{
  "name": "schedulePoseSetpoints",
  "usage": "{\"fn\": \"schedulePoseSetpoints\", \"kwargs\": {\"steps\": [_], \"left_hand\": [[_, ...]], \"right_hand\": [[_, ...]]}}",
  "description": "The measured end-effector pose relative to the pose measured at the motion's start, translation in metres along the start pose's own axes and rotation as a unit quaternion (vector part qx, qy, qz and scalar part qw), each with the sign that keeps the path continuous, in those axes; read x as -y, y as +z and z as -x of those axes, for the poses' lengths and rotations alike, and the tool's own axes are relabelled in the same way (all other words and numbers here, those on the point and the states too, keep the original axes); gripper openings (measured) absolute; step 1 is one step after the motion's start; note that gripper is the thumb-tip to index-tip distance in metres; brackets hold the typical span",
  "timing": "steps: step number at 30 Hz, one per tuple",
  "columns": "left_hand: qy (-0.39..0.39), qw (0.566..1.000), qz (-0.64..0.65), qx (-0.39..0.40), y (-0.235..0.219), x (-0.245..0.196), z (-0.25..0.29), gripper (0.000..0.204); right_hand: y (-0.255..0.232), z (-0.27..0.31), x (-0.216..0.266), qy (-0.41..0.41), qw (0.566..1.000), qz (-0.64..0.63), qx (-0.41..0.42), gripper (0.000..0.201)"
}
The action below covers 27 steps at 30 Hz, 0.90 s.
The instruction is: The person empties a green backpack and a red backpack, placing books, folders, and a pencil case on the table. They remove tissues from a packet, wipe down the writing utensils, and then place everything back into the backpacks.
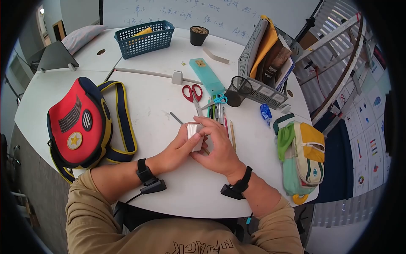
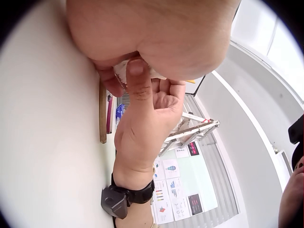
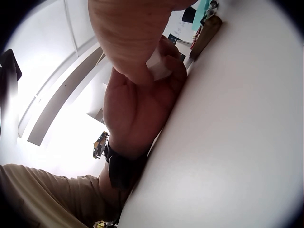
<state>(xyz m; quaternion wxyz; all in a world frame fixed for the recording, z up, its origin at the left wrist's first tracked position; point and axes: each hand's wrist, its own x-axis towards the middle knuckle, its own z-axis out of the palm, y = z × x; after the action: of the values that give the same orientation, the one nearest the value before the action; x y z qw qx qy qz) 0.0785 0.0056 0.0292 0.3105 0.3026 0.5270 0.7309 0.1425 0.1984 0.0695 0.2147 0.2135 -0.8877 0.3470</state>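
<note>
Both hands meet over the front middle of the table around a small white block [image 1: 193, 130], which has fine lines along its face. My left hand [image 1: 174, 149] grips it from the left, the thumb lying across its face. From the right, my right hand [image 1: 222, 150] pinches it with thumb and fingers; in the left wrist view the right thumb [image 2: 138, 85] presses against the white piece. Just beyond the hands lie several pens and pencils [image 1: 232, 135], red-handled scissors [image 1: 193, 94] and blue-handled scissors [image 1: 219, 99]. A grey stick [image 1: 176, 117] runs toward the left hand.
A red bag [image 1: 76, 122] with a dark strap lies left, a small multicoloured backpack [image 1: 302, 156] right. Toward the back stand a teal basket [image 1: 144, 44], a potted plant [image 1: 198, 37], a mesh pen cup [image 1: 236, 95] and a grey file rack [image 1: 262, 91]. A blue wrapper [image 1: 265, 113] lies right.
</note>
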Motion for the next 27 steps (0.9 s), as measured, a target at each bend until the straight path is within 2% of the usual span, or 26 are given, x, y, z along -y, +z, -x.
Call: {"fn": "schedulePoseSetpoints", "kwargs": {"steps": [1,4,7,10,13,16,19,22,25,27], "left_hand": [[0.002,1.0,0.002,0.01,-0.001,0.002,0.0,0.049],[0.032,0.995,-0.096,0.004,0.0,0.004,0.001,0.055],[-0.041,0.999,-0.02,0.029,-0.003,0.003,0.002,0.062],[0.015,0.999,-0.035,0.021,0.001,0.006,0.002,0.064],[0.029,0.997,-0.069,0.018,0.0,0.003,0.001,0.059],[-0.021,0.999,-0.012,0.031,-0.001,0.002,0.0,0.052],[-0.044,0.998,-0.024,0.04,-0.003,0.003,0.001,0.058],[-0.017,0.999,-0.039,0.02,0.0,0.003,0.002,0.05],[-0.024,0.997,-0.066,0.032,-0.004,0.006,0.004,0.048],[-0.021,0.998,-0.048,0.037,-0.004,0.006,0.003,0.051]], "right_hand": [[0.001,0.001,-0.002,0.005,1.0,-0.01,0.007,0.059],[0.004,0.005,-0.004,0.038,0.997,-0.065,0.009,0.061],[0.008,0.005,0.008,0.103,0.976,-0.192,-0.026,0.071],[0.002,0.006,0.008,0.043,0.999,-0.015,0.016,0.085],[0.003,0.007,0.005,0.017,1.0,0.003,0.017,0.091],[0.003,0.005,0.008,0.012,1.0,-0.027,0.008,0.089],[0.004,0.003,0.007,0.0,0.999,-0.052,0.017,0.089],[0.002,0.0,0.009,-0.033,0.999,-0.016,0.031,0.09],[0.004,-0.002,0.011,-0.078,0.996,-0.024,0.029,0.091],[0.007,-0.001,0.011,-0.059,0.998,-0.028,0.013,0.091]]}}
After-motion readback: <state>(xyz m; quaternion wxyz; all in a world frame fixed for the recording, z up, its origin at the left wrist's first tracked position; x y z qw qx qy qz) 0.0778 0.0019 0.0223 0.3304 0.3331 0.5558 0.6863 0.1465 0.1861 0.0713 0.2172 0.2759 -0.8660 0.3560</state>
